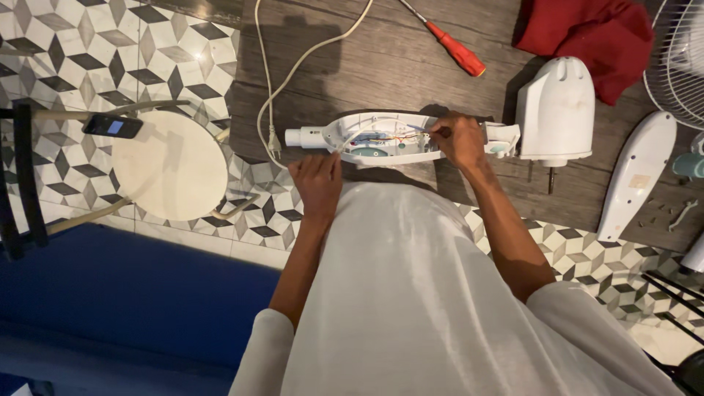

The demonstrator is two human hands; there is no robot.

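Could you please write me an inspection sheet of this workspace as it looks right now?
Surface: dark wooden table, set on a patterned tile floor.
Job's things: opened white fan housing with wiring exposed, joined to the white motor head.
Clutter: red-handled screwdriver, red cloth, loose white cover, small screws.
Grippers: left hand rests at the housing's near edge; right hand is inside its right end, what it pinches cannot be told.
Cables: white power cord with plug lying on the table.
Surroundings: round white stool, phone, fan grille, blue mat.
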